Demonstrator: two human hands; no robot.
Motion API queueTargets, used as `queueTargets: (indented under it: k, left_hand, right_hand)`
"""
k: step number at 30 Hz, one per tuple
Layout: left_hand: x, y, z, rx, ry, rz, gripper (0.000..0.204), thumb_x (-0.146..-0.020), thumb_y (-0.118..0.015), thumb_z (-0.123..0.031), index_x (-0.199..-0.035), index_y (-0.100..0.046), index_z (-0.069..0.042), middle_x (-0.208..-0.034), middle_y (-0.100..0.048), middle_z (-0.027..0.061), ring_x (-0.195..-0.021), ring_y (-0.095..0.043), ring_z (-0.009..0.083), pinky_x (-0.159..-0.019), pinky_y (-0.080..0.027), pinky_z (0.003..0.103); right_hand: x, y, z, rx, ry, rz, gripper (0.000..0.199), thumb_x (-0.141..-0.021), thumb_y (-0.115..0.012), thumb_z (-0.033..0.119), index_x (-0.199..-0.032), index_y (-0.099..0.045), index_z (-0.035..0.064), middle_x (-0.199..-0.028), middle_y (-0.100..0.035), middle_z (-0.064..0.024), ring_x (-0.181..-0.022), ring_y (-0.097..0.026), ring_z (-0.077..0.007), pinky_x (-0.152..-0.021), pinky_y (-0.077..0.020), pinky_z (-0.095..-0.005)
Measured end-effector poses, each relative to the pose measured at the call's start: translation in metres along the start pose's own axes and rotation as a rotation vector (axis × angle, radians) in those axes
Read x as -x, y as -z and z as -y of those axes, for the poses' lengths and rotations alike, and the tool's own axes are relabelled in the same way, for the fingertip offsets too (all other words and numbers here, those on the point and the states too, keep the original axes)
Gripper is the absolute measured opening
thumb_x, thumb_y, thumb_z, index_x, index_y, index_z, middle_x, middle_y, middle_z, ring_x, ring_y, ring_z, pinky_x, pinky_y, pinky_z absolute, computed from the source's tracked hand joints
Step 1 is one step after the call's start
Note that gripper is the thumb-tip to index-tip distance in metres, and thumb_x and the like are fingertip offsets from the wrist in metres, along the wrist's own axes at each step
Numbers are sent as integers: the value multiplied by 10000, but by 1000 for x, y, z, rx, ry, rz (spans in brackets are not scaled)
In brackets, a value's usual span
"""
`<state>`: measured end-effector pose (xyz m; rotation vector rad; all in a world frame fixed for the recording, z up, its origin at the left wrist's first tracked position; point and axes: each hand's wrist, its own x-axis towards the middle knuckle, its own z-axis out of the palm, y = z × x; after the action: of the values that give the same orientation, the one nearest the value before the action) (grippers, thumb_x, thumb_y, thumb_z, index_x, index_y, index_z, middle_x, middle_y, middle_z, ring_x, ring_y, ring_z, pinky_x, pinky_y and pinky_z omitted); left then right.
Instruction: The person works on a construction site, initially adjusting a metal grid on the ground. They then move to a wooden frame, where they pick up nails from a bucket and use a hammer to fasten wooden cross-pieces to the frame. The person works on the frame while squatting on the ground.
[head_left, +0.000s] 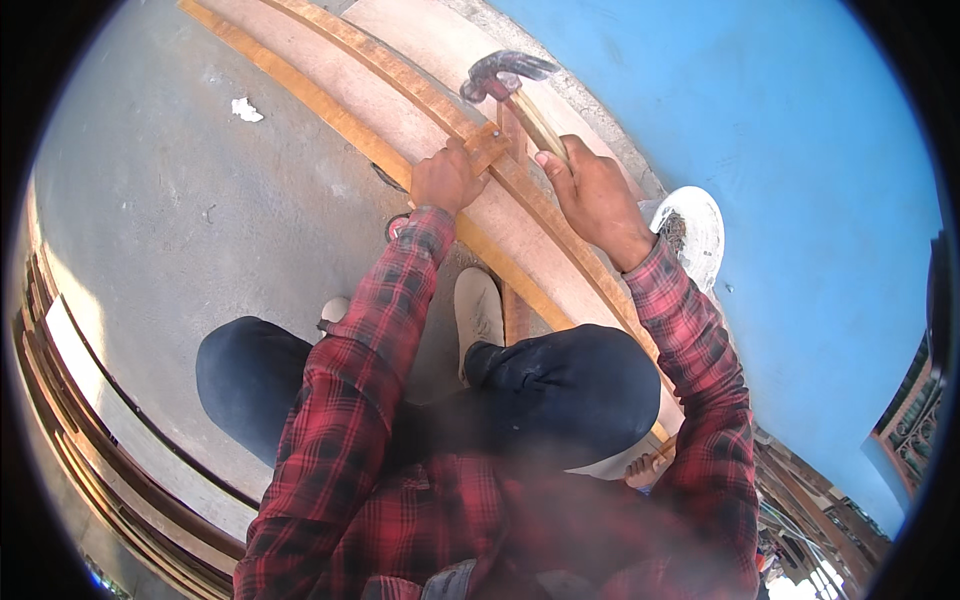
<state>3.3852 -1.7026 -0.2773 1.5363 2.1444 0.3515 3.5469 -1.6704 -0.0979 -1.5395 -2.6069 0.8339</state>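
My right hand (597, 200) is wrapped round the wooden handle of a claw hammer (540, 125). The hammer's dark head is raised above a long panel framed with wooden strips (535, 245). On that panel, my left hand (447, 182) grips a short wooden block (487, 150) lying across the inner strip. A small nail head seems to show near the block's upper end. The fingertips of my left hand are partly hidden against the wood. The hammer and the block are apart.
A white bucket (706, 240) with small dark bits in it stands beside my right wrist. A red and black round item (397, 226) lies by my left wrist. White scrap (246, 110) lies on the grey floor. Long boards (110, 440) are stacked at left; a blue wall (800, 200) rises at right.
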Motion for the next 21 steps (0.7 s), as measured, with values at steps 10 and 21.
queueTargets:
  k: [10, 21]
  left_hand:
    - [-4, -3, -7, 56, -17, 11, 526, -752, -738, -419, -1001, -559, 9, -879, -701, 224, -812, -704, 368, -727, -561, 442]
    - [3, 4, 17, 39, 6, 8, 554, -758, -736, -441, -1024, -567, 15, -884, -702, 223, -810, -706, 370, -711, -571, 433]
  right_hand:
    - [20, -91, -89, 66, -134, -30, 313, -983, -503, 292, -1103, -470, 4, -768, -616, -325, -731, -603, -529, -681, -474, -586]
    - [2, 8, 47, -878, 599, -1000, 428, -1000, -480, 468, -1003, -470, 41, -731, -541, -42, -501, -462, -130, -483, -427, -269]
